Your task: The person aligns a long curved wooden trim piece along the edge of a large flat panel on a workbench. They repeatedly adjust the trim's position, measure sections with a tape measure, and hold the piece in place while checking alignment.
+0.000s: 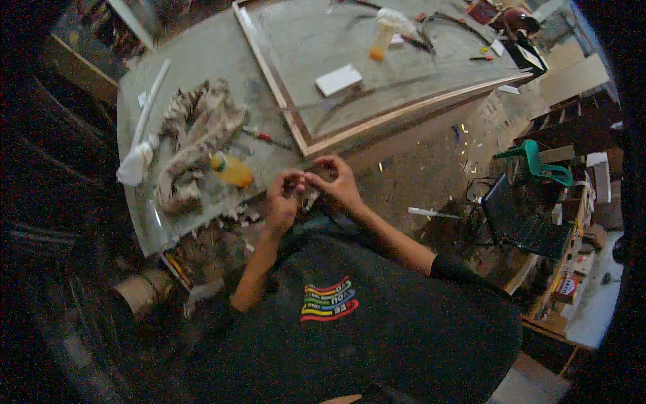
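My left hand (283,196) and my right hand (338,186) meet just in front of my body, beside the near corner of the table. Both have curled fingers, with the tips pinched together between them. Whatever they pinch, if anything, is too small to make out. Left of them a yellow-orange bottle (233,171) lies on the table. Behind it is a crumpled, patterned cloth (202,121). A thin tool with a red part (264,137) rests beyond my left hand. Nearest my right hand is the corner of a wooden frame (307,143).
On the table (262,101) are a white block (338,80), another orange-bottomed bottle (381,42) and a white tube (152,101). To the right stand a green plastic chair (535,161) and a dark chair (501,209). Scraps litter the floor (431,168). A person (518,21) is at the far right.
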